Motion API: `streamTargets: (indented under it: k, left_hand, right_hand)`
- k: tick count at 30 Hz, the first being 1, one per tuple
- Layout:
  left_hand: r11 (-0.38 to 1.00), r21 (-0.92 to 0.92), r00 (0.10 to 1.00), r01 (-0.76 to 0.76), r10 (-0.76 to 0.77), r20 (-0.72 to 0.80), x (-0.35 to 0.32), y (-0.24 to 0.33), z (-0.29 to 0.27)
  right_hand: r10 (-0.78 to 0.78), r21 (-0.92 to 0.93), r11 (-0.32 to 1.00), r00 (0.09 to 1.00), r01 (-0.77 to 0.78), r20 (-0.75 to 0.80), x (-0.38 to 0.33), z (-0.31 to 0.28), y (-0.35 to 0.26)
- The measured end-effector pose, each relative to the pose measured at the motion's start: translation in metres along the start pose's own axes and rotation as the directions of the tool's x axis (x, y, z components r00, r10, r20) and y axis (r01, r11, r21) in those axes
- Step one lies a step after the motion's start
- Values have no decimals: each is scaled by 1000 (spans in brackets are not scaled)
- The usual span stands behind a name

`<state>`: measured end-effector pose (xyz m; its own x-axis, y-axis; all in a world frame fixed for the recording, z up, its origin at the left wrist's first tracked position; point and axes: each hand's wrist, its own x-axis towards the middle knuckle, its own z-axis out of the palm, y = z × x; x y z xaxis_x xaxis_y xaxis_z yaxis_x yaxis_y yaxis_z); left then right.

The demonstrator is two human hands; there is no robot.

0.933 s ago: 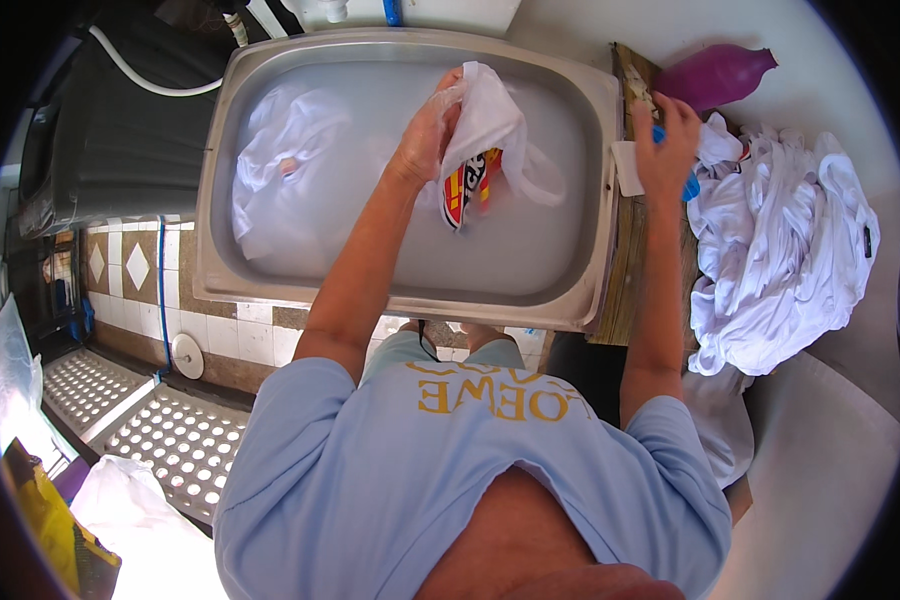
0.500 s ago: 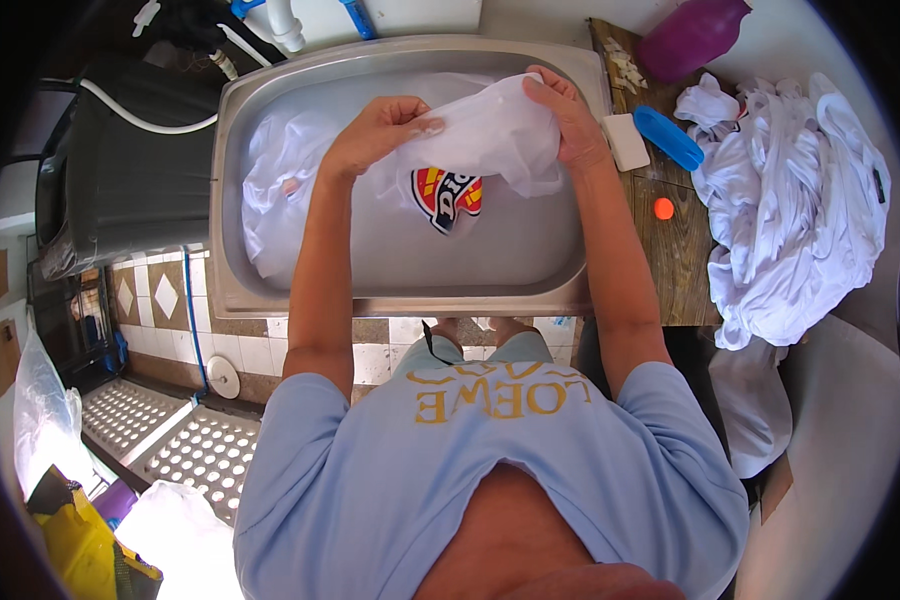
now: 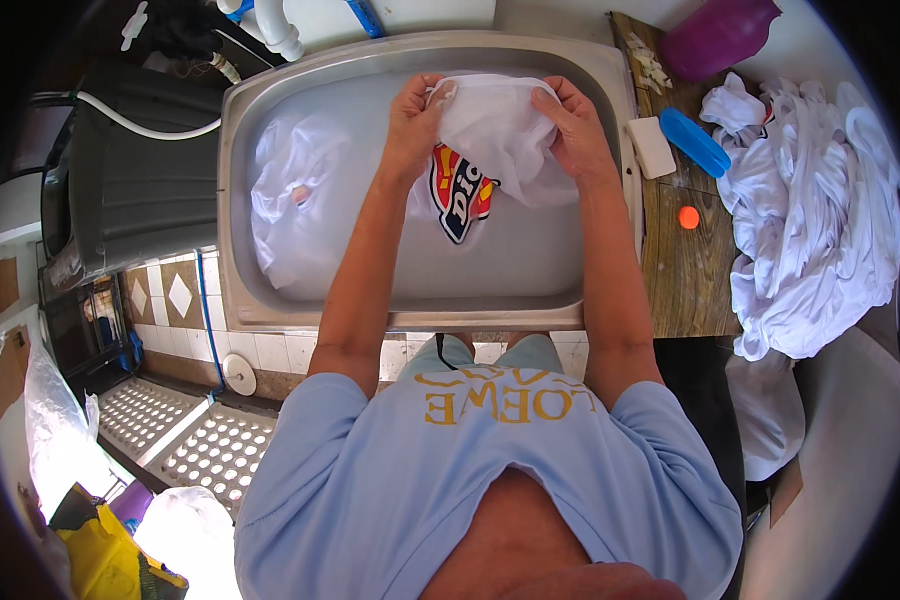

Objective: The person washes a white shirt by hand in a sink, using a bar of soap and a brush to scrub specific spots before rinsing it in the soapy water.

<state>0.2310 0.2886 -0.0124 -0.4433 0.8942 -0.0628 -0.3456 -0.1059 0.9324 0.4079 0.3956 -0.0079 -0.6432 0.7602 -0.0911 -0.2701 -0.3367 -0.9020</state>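
A wet white shirt with a red, yellow and black printed emblem is stretched between my two hands over a metal sink. My left hand pinches one end of the cloth's upper edge. At the other end, my right hand grips it between thumb and fingers. The lower part of the shirt, emblem included, hangs down into cloudy water. Another white cloth lies partly sunk at the left end of the sink.
On the wooden board right of the sink are a whitish block, a blue oblong case, an orange cap and a purple container. A heap of white clothes sits beyond. Pipes stand behind the sink.
My hands have come closer together, and the shirt's upper edge between them is now more level. The whole view has shifted slightly.
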Motion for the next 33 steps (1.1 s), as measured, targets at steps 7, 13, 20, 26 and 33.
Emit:
streamTargets:
  k: [7, 13, 20, 26, 33]
  left_hand:
    - [997, -10, 996, -79, 79, 41, 1, 4, 6]
    - [990, -19, 988, -140, 141, 69, -6, 11, 14]
    - [987, 32, 985, -156, 153, 76, -13, 12, 12]
    - [564, 748, 892, -351, 445, 84, 3, -21, 25]
    - [151, 948, 949, -280, 193, 250, 3, -69, 32]
  right_hand:
    - [6, 236, 972, 1000, 1, -27, -3, 12, -6]
    - [-48, 267, 962, 998, 58, -43, -5, 15, -8]
    - [-109, 261, 958, 993, 120, -53, -7, 17, -5]
    - [-404, -795, 603, 884, 65, -235, 6, -6, 24]
    - [-238, -976, 21, 947, -216, -215, 15, -19, 60]
